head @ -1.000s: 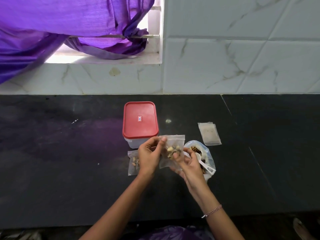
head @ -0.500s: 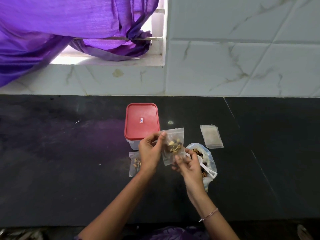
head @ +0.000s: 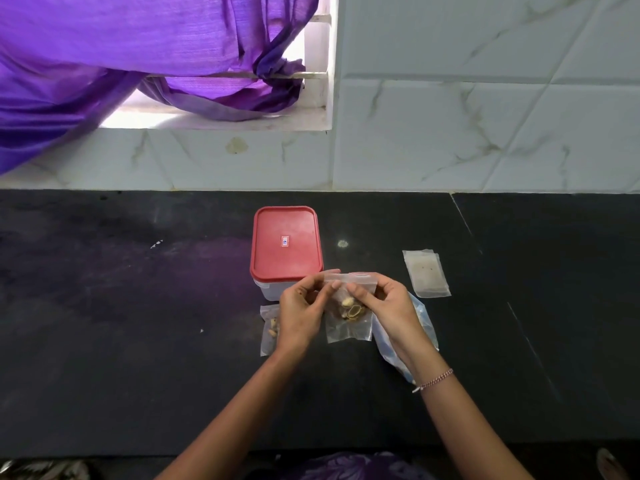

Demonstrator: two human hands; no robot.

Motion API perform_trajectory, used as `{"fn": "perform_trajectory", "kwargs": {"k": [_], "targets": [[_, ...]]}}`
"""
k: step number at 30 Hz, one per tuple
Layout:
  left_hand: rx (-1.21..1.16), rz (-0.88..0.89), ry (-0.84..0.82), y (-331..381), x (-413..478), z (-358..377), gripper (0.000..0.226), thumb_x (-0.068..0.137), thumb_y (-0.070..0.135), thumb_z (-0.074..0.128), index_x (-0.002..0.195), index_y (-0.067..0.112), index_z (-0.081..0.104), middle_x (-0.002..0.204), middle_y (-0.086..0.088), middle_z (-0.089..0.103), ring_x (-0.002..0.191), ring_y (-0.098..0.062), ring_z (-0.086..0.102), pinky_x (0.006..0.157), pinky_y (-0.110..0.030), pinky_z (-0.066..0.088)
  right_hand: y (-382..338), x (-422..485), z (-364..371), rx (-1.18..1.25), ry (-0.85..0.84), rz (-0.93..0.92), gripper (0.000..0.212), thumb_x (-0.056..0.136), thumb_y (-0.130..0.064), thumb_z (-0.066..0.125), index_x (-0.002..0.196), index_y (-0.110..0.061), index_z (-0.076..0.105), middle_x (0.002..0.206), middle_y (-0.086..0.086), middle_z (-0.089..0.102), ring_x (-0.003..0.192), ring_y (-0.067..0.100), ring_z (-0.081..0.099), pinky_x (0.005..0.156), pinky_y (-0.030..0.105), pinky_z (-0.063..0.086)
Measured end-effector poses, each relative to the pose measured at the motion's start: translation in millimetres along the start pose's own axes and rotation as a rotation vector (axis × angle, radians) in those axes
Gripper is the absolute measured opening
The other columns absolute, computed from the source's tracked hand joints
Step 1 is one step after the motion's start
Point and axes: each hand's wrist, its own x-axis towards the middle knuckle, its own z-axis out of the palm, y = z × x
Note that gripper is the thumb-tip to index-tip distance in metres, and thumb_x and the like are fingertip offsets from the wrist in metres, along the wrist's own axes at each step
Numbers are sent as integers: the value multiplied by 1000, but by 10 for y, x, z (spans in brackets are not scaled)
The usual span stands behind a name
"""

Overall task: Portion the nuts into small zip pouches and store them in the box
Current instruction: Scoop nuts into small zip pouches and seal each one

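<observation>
Left hand: pinches the top edge of the pouch
Right hand: pinches the same edge
Pouch: holds nuts
Box: lid on, on the table

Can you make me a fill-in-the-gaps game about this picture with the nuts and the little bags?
1. The left hand and right hand pinch a pouch holding ___.
2. The lid on the box is coloured ___.
3. The curtain is coloured ___.
4. The empty pouches lie to the box's ___ side.

Missing words: nuts, red, purple, right.
</observation>
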Motion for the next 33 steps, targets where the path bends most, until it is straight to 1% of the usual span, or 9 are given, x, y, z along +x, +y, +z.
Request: {"fn": "perform_trajectory", "kwargs": {"k": [3, 5, 7, 12, 20, 23, 26, 29, 33], "targets": [[-68, -13, -26, -4, -14, -22, 28, 85, 22, 64, 113, 21, 66, 107, -7, 72, 101, -14, 69, 86, -27, 56, 51, 27, 28, 66, 72, 21, 26, 78, -22, 73, 100, -8, 70, 89, 7, 75, 89, 19, 71, 80, 31, 57], [-61, -28, 2, -16, -24, -35, 22, 88, 18, 64, 110, 19, 67, 105, -6, 73, 101, -16, 69, 86, -28, 56, 111, 31, 59, 105, 112, 28, 35, 74, -24, 74, 101, -3, 69, 90, 11, 74, 90, 24, 70, 81, 35, 56], [-42, -38, 48, -24, -26, -38, 14, 90, 11, 63, 102, 13, 70, 96, -6, 74, 94, -18, 70, 82, -31, 57, 152, 25, 97, 132, 117, 40, 44, 68, -30, 76, 101, -2, 69, 91, 12, 74, 91, 26, 70, 81, 37, 55], [-18, 11, 88, -7, -49, -23, 10, 91, 6, 62, 95, 9, 71, 82, 4, 73, 78, -3, 68, 71, -18, 55, 168, 1, 174, 213, 91, 83, 48, 63, -33, 77, 100, -4, 70, 93, 14, 73, 91, 27, 69, 80, 37, 56], [-25, 55, 125, -25, -87, -17, 15, 90, 8, 64, 89, 21, 72, 84, 1, 74, 80, -20, 71, 70, -30, 59, 119, -27, 290, 250, 144, 58, 22, 73, -17, 76, 92, -7, 72, 84, 10, 74, 79, 21, 72, 61, 28, 56], [-23, 64, 135, -17, -88, -12, 14, 90, 8, 64, 89, 20, 72, 86, 0, 75, 84, -23, 71, 74, -34, 59, 121, -28, 326, 264, 181, 46, 13, 77, -11, 73, 90, -7, 72, 83, 10, 74, 78, 20, 72, 64, 27, 57], [-11, 54, 135, -31, -90, -11, 13, 90, 9, 64, 91, 19, 72, 86, 0, 75, 82, -18, 71, 73, -31, 58, 144, -22, 346, 229, 221, 35, 21, 77, -15, 75, 95, -4, 71, 87, 13, 74, 84, 25, 71, 72, 36, 59], [-8, 32, 117, -51, -113, 6, 11, 92, 12, 62, 95, 15, 72, 86, -5, 75, 79, -19, 70, 73, -34, 58, 162, -15, 348, 162, 236, 19, 24, 78, -19, 75, 96, -5, 69, 89, 13, 73, 86, 27, 71, 76, 44, 58], [-64, 33, 91, -1, -142, 37, 9, 90, 16, 63, 91, 15, 72, 84, -3, 74, 76, -17, 70, 69, -29, 58, 149, -10, 321, 118, 220, 22, 23, 78, -22, 75, 95, -8, 68, 86, 8, 73, 84, 21, 71, 75, 39, 59]]}}
